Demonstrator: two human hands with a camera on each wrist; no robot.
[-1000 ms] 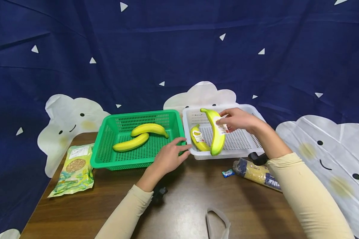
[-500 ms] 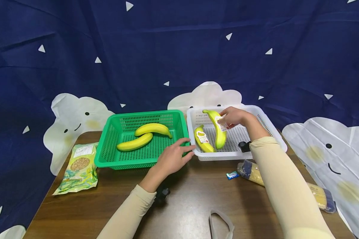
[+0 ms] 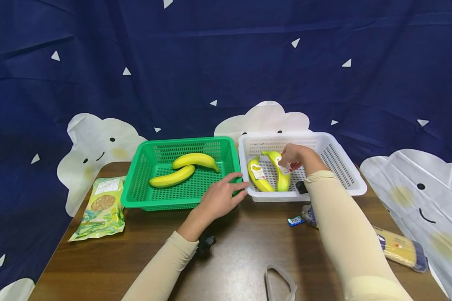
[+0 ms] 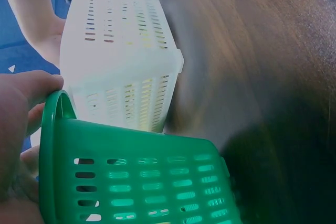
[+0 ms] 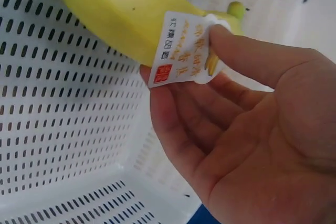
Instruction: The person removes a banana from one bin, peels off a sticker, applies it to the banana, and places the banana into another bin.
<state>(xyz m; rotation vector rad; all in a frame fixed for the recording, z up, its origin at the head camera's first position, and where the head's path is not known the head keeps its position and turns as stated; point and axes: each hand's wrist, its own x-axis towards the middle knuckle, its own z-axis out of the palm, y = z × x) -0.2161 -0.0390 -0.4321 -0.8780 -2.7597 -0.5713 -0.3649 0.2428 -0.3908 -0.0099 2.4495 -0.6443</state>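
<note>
My right hand (image 3: 291,157) pinches a yellow banana (image 3: 283,177) at its white label (image 5: 181,51), thumb on top and fingers underneath. This banana lies low in the white basket (image 3: 339,146), right beside a second labelled banana (image 3: 260,180). In the right wrist view the banana (image 5: 121,9) rests against the perforated basket floor (image 5: 63,129). My left hand (image 3: 223,198) grips the right front corner of the green basket (image 3: 158,205), thumb over the rim (image 4: 52,124). Two unlabelled bananas (image 3: 196,159) (image 3: 172,177) lie inside it. The baskets stand side by side, almost touching.
On the brown table a green snack bag (image 3: 103,207) lies left of the green basket. A small blue sweet (image 3: 295,220) and a long pasta packet (image 3: 399,248) lie right of my right forearm. A white bag handle (image 3: 280,280) sits at the near edge.
My right hand has lowered the labelled banana from above the white basket down into it, beside the other banana. My left hand has stayed on the green basket's corner.
</note>
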